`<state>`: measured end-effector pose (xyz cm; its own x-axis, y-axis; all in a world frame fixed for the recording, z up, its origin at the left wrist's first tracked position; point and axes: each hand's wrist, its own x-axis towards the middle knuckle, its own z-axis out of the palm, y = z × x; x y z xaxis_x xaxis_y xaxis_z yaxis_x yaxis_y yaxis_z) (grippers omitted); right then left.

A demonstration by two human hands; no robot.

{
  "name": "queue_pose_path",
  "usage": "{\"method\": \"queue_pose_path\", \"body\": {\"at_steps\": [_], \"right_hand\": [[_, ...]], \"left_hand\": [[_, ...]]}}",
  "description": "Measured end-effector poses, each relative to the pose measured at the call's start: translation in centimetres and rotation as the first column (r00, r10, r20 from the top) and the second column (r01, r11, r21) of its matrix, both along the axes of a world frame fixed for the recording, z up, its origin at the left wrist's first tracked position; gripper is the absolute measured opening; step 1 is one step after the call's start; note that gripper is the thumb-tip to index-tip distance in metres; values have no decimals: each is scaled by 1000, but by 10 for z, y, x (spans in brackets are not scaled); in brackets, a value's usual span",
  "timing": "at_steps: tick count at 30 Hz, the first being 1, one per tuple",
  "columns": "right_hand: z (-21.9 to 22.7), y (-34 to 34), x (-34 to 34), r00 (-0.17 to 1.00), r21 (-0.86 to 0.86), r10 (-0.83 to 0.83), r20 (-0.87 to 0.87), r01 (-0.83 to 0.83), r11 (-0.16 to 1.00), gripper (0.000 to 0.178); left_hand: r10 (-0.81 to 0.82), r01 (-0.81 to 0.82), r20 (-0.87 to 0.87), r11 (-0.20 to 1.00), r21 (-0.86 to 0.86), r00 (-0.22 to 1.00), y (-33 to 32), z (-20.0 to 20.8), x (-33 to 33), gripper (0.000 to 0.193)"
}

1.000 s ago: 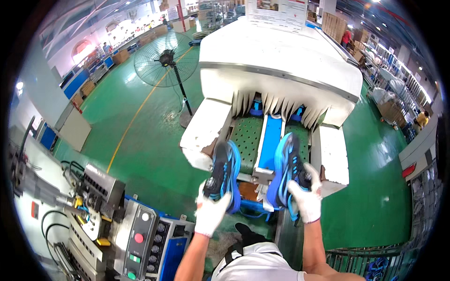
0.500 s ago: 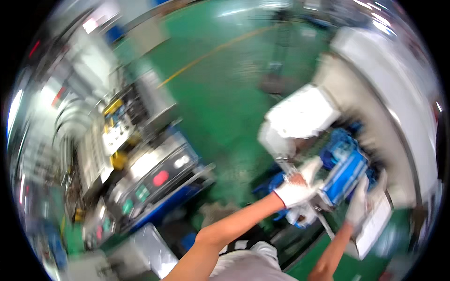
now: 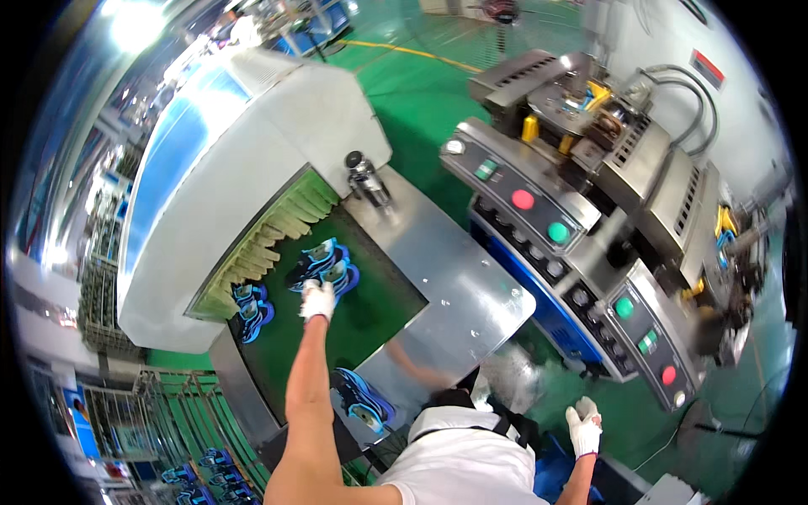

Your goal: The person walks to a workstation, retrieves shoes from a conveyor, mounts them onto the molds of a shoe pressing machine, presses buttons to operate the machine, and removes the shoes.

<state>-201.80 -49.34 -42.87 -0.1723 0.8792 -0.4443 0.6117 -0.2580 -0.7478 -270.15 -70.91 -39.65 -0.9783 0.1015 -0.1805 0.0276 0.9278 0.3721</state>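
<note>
My left hand (image 3: pixel 317 301), in a white knit glove, reaches over a green conveyor belt (image 3: pixel 370 307). Its fingers are closed on the near end of a blue and black shoe (image 3: pixel 338 276) with a thick sole. Against that shoe lies its neighbour, another blue shoe (image 3: pixel 315 259). Farther left on the belt, by the curtain strips, sits a small group of blue shoes (image 3: pixel 251 313). Nearer my body, blue shoes (image 3: pixel 364 399) rest at the metal table's edge. My right hand (image 3: pixel 583 427), also gloved, hangs low at the right with fingers apart, holding nothing.
A pale machine housing (image 3: pixel 252 160) with a fringed strip curtain (image 3: pixel 273 240) covers the belt's far end. A dark metal bottle (image 3: pixel 368 178) stands on the steel table (image 3: pixel 459 290). Right stands a press machine (image 3: pixel 547 198) with buttons; a rack (image 3: pixel 181 404) is at lower left.
The view has swung round, bringing the belt and housing to the left and the press to the right. My left hand is now at the shoes; my right hand is away from the blue items.
</note>
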Motion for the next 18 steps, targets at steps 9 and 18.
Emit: {"method": "queue_pose_path", "body": {"at_steps": [9, 18], "right_hand": [[26, 36, -167, 772, -156, 507, 383, -487, 860, 60], [74, -4, -385, 468, 42, 873, 135, -883, 467, 75]], "left_hand": [[6, -15, -131, 998, -67, 991, -25, -67, -56, 65], [-464, 508, -222, 831, 227, 858, -32, -30, 35, 25]]}}
